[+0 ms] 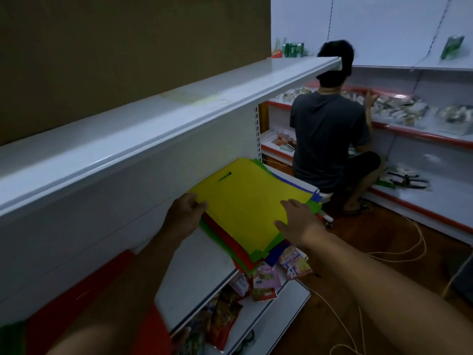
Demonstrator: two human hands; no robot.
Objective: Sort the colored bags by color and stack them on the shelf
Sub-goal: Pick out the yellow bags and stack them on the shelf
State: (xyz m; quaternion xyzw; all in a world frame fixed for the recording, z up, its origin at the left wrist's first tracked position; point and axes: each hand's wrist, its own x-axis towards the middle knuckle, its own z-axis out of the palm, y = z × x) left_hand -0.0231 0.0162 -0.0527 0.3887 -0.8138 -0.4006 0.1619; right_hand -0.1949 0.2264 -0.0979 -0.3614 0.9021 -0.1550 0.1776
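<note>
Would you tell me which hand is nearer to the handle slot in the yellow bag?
Left. The left hand grips the yellow bag at the edge just below its handle slot; the right hand rests farther away.

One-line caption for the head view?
Left hand grips the yellow bag topping a mixed-colour stack on the shelf; right hand rests flat on it.

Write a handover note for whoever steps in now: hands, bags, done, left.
Left hand: grips the near-left edge of the yellow bag.
Right hand: open, fingers flat on the yellow bag's near-right part.
Bags: the yellow bag tops a mixed stack on the shelf; red, green and blue edges stick out beneath it. A red bag lies at lower left.
Done: the stack's colors look unsorted.
Left: split the stack by color and stack each color on the shelf.
Note: snack packets lie on the shelf below; another person crouches ahead.
</note>
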